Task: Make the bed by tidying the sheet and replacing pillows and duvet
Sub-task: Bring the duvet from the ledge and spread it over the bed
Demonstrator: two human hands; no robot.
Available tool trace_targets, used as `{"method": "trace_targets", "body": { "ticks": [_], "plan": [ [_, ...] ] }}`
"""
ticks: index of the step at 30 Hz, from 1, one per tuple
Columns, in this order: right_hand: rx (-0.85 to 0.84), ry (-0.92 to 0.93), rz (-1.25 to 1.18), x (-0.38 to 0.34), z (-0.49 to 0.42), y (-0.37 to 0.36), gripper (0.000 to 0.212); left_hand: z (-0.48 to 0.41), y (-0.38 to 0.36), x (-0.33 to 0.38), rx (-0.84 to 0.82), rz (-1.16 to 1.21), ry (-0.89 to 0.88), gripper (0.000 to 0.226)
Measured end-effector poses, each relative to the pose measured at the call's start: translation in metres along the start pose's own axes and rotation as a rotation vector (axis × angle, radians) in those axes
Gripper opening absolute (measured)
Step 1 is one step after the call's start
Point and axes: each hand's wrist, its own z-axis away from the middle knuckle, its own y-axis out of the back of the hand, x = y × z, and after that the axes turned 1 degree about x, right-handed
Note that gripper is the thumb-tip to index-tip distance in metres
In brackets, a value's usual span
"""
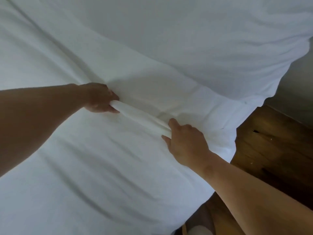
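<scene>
Head view, the only one.

- White sheet [152,48] covers nearly everything, spread over the bed from 6 o'clock up to 12 and across to 9. Soft creases run slantwise across it, and its far part lies in shade. Its edge hangs down at 3 o'clock, wavy, with a stitched hem showing.
- A raised fold [140,117] of the sheet stands up just below centre. It is a narrow ridge running from 9 o'clock down toward 4, taut between the two hands.
- Left hand [101,99], bare arm coming in from 9 o'clock, grips the upper end of the fold. The fingers are curled over the top of the cloth with the thumb under it.
- Right hand [186,143], bare arm coming in from 5 o'clock, pinches the lower end. The forefinger lies on the far side and the thumb on the near side, with cloth bunched between them. The other fingers are hidden behind the knuckles.
- The hands are apart, joined only by the ridge.
- Dark wooden floor [271,150] shows at 4 o'clock beside the bed, with a few pale specks on it.
- Grey wall [298,85] at 3 o'clock, above the floor.
- A pale rounded shape [196,229] sits at 6 o'clock by the bed's edge; I cannot tell what it is.
</scene>
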Motion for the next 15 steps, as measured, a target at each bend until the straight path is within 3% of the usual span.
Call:
{"method": "trace_targets", "body": {
  "ticks": [3, 6, 9, 11, 13, 15],
  "plan": [
    [-0.097, 0.048, -0.008, 0.012, 0.005, 0.007, 0.040, 0.007, -0.013, 0.012, -0.005, -0.116, -0.066, 0.045],
    [-0.047, 0.072, -0.027, 0.040, 0.005, 0.041, 0.036, 0.003, 0.027, 0.012, 0.163, -0.059, -0.006, 0.038],
    [0.010, -0.022, -0.032, 0.080, 0.009, 0.065, 0.038, -0.011, 0.082, 0.021, 0.313, -0.073, -0.046, 0.052],
    [-0.007, -0.118, 0.030, 0.092, 0.010, 0.056, 0.047, -0.026, 0.084, 0.035, 0.346, -0.102, -0.039, 0.048],
    [0.007, -0.204, 0.023, 0.094, 0.005, 0.041, 0.058, -0.042, 0.065, 0.046, 0.416, 0.064, -0.012, 0.048],
    [0.010, -0.296, -0.079, 0.096, -0.001, 0.036, 0.064, -0.052, 0.049, 0.042, 0.506, 0.239, 0.030, 0.062]
  ]
}}
